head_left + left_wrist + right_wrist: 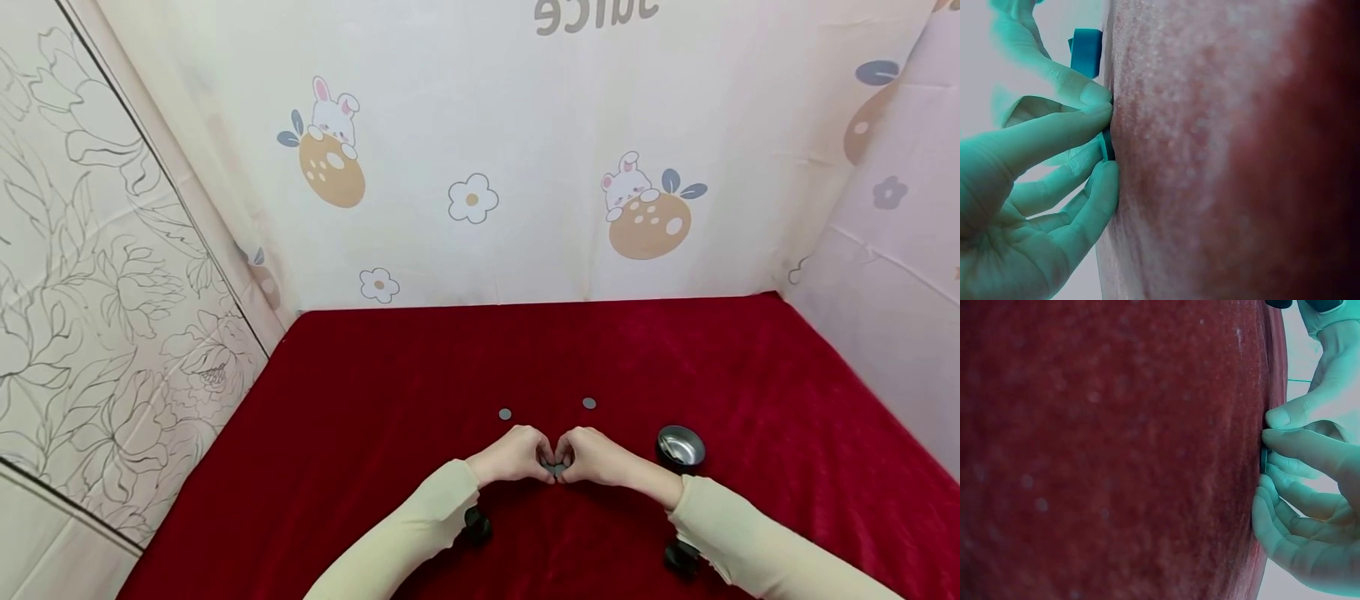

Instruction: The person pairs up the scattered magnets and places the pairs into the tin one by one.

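Observation:
My left hand [516, 454] and right hand [597, 457] meet low over the red cloth, their thumbs nearly touching. Between the curled fingers lie small flat grey discs [558, 470], partly hidden by the fingers. In the left wrist view, the left thumb and fingers [1105, 187] close about the edge of one dark disc [1107, 145] at the cloth. From the right wrist, a disc's thin edge [1264, 460] shows between the right thumb and fingertips [1265, 487].
Beyond the hands, one loose grey disc [505, 414] lies on the left and another disc [589, 403] on the right. A dark round metal bowl [680, 448] with something inside stands beside the right forearm. Red velvet cloth [420, 367] covers the table up to printed curtains.

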Available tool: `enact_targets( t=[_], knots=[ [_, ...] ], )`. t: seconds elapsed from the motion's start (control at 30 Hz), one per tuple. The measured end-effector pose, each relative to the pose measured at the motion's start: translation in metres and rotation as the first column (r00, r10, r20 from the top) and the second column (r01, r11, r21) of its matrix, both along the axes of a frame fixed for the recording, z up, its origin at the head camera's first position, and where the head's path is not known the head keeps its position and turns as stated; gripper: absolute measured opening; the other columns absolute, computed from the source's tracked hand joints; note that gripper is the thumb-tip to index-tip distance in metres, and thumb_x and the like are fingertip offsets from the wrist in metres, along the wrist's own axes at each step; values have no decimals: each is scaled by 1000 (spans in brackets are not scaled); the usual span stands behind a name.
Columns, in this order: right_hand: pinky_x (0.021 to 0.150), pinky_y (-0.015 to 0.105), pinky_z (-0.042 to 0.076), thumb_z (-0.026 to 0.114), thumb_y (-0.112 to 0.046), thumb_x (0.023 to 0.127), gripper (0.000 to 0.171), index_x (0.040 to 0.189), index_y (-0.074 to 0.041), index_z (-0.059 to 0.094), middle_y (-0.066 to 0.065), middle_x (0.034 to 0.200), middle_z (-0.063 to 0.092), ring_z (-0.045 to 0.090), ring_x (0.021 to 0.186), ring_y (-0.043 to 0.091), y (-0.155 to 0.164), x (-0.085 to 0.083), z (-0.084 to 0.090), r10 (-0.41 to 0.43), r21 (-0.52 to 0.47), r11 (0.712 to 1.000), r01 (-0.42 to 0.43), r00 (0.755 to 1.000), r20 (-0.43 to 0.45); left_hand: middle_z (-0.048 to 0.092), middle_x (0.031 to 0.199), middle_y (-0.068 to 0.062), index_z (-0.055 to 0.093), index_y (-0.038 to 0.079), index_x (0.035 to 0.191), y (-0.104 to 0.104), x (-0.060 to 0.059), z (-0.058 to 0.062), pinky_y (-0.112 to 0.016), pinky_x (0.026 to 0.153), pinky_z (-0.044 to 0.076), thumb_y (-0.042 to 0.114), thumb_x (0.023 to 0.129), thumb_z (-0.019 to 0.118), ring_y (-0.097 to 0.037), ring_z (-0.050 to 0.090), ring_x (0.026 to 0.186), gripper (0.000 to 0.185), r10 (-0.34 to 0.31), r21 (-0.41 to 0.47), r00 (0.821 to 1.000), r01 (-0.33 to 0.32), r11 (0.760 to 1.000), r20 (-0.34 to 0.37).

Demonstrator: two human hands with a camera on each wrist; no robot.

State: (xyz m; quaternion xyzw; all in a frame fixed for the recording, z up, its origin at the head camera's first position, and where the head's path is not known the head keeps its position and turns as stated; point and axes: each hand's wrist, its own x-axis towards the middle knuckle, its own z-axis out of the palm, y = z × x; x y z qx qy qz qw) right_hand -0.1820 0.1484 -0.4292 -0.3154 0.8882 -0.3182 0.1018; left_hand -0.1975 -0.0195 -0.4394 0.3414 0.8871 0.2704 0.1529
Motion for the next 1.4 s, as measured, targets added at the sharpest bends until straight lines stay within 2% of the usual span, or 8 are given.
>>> enact_targets(
  t=[0.27,0.63,1.03,1.27,1.4],
  knots=[
    [56,19,44,67,1,68,13,80,-1,65,1,72,61,53,62,4,6,3,6,12,-41,999,-9,998,66,60,75,3,66,6,82,3,1,1,-11,55,40,14,72,74,0,50,59,15,-9,-31,1000,9,999,-5],
    [61,22,47,66,-5,76,20,94,3,62,7,84,61,56,70,9,28,15,21,-4,-116,993,12,998,66,54,81,3,62,8,90,5,4,4,-12,59,40,19,74,73,-3,48,67,22,-24,-101,999,21,995,-31],
    [65,24,48,64,-14,81,21,97,-1,61,9,91,61,56,75,5,64,28,28,-113,-156,983,101,991,-70,52,87,3,62,12,97,7,5,4,-10,63,39,21,76,70,-3,47,72,24,-127,-122,988,117,986,-83],
    [63,24,48,65,-8,79,18,95,-2,61,7,89,62,57,76,4,84,34,25,-211,-178,967,182,965,-159,53,83,4,65,12,94,8,6,4,-10,60,37,21,76,70,-2,45,69,20,-135,-129,984,120,984,-116],
    [63,22,47,65,-4,77,18,95,-3,62,5,88,61,58,76,7,94,38,25,-274,-192,952,240,946,-173,54,81,4,66,12,92,9,6,5,-10,59,37,19,75,70,-2,46,67,19,-129,-130,985,113,985,-117]
  ],
)
